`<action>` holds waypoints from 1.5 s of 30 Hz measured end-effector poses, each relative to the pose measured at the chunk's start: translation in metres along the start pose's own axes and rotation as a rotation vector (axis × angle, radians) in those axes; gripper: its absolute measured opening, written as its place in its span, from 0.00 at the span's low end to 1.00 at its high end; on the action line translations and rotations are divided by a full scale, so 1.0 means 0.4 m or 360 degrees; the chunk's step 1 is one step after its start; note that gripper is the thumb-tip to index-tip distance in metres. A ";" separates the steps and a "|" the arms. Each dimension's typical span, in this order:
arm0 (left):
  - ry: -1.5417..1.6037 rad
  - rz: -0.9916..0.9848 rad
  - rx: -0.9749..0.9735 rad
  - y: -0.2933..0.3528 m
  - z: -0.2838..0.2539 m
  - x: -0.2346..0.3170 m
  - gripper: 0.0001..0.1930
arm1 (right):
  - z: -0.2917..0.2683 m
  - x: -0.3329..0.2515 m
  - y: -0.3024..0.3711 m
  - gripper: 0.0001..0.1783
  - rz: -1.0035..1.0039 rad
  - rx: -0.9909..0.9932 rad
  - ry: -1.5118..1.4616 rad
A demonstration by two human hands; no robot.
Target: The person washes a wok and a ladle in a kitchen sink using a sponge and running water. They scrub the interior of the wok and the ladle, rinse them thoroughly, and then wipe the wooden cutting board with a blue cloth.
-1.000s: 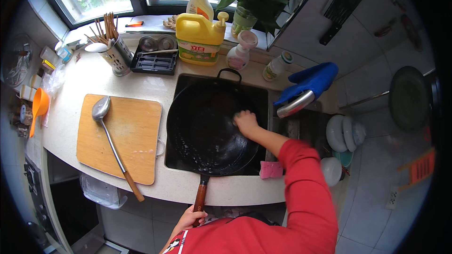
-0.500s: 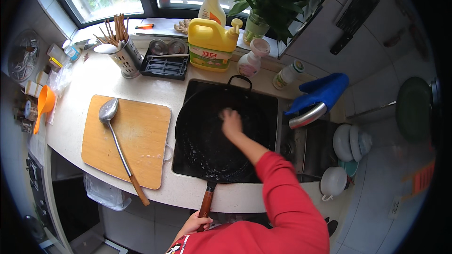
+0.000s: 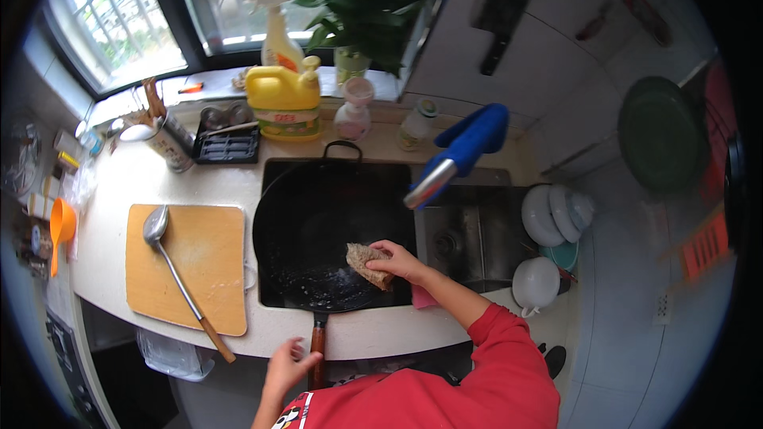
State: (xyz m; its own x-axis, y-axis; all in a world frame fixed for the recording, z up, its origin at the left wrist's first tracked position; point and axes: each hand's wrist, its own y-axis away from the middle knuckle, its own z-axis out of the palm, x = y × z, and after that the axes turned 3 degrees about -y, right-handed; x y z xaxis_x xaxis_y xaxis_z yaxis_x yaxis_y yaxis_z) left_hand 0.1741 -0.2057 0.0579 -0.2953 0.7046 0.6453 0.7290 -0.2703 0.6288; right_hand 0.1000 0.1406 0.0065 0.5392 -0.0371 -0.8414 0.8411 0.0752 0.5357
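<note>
My right hand (image 3: 404, 264) grips a rough brown loofah scrubber (image 3: 364, 260) and holds it over the near right part of a large black wok (image 3: 318, 210). Suds and wet streaks show on the wok's near inner side. The wok sits in the left sink basin, its wooden handle (image 3: 318, 340) reaching toward me over the counter edge. My left hand (image 3: 288, 364) is just left of that handle, fingers apart, holding nothing; whether it touches the handle I cannot tell.
A metal ladle (image 3: 181, 280) lies on a wooden cutting board (image 3: 214, 254) at left. Behind the wok stand a yellow jug (image 3: 282, 103) and spray bottles. At right are the steel faucet (image 3: 431, 183) with a blue cover, a sink basin (image 3: 481, 222) and white bowls (image 3: 540, 214).
My right hand has come up from the wok's middle toward its near right side, the scrubber now plainly visible. My left hand has let go of the wok handle. The view has shifted right.
</note>
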 end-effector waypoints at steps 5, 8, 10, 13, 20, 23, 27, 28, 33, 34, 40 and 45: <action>0.0135 0.0646 0.0413 -0.113 -0.087 0.252 0.07 | -0.019 -0.027 0.020 0.28 0.0191 0.0163 -0.0612; -0.0288 0.1191 0.0296 -0.169 -0.022 0.453 0.29 | 0.011 0.006 -0.012 0.27 0.0092 0.0399 -0.0219; -0.0548 0.1278 0.0240 -0.189 0.043 0.525 0.32 | 0.032 0.002 -0.019 0.25 -0.0043 0.0310 -0.0168; -0.0614 0.1408 0.0245 -0.307 0.091 0.490 0.25 | 0.018 -0.072 0.026 0.22 0.0181 -0.0035 -0.0503; -0.0190 0.0578 0.0069 -0.487 0.093 0.414 0.23 | -0.536 -0.071 -0.125 0.10 -0.1156 0.2180 0.0739; -0.0153 0.0486 0.0104 -0.503 0.086 0.415 0.23 | -0.591 -0.173 -0.130 0.10 -0.0991 0.1677 0.0378; -0.0181 0.0506 0.0159 -0.510 0.082 0.409 0.23 | -0.593 -0.214 -0.133 0.09 -0.0987 0.1463 0.0508; -0.0182 0.0489 0.0152 -0.510 0.086 0.408 0.23 | -0.603 -0.201 -0.139 0.10 -0.0951 0.1504 0.0556; -0.0076 0.0443 0.0138 -0.508 0.090 0.420 0.23 | -0.605 -0.201 -0.167 0.10 -0.0673 0.1685 0.0777; -0.0057 0.0464 0.0130 -0.517 0.096 0.417 0.23 | -0.609 -0.202 -0.166 0.10 -0.0600 0.1720 0.0798; 0.0000 0.0329 0.0153 -0.583 0.143 0.394 0.22 | -0.637 -0.183 -0.129 0.09 -0.0788 0.1832 0.0709; 0.0191 0.0303 0.0137 -0.603 0.160 0.400 0.18 | -0.480 -0.155 -0.003 0.08 -0.0637 0.1410 0.0153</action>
State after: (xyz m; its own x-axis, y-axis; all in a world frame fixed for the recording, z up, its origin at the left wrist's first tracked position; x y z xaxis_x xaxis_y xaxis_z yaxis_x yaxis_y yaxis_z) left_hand -0.0097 0.0142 -0.0184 -0.2152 0.5618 0.7988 0.8268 -0.3304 0.4551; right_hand 0.0570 0.3339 0.0442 0.2338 0.1874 -0.9540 0.7102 -0.7031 0.0360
